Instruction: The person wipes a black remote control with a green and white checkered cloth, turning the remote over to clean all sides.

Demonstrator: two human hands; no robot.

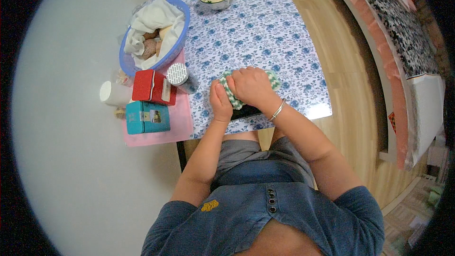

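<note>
A green-and-white checked cloth (274,80) lies bunched at the near edge of the table. My right hand (253,86) presses down on it, fingers curled around its folds. Beneath the cloth a black flat object (247,112) shows only along its near side; its kind is hidden. At the left end of both, my left hand (221,103) is closed, thumb up, against the black object's edge. The hands nearly touch each other.
A flowered cloth covers the table (251,33). To the left stand a blue basket (186,19) lined with white cloth, a shaker-topped jar (182,77), a red tin (148,86), a teal tin (142,117) and a white cup (113,93). Chopsticks lie across a food bowl (215,4).
</note>
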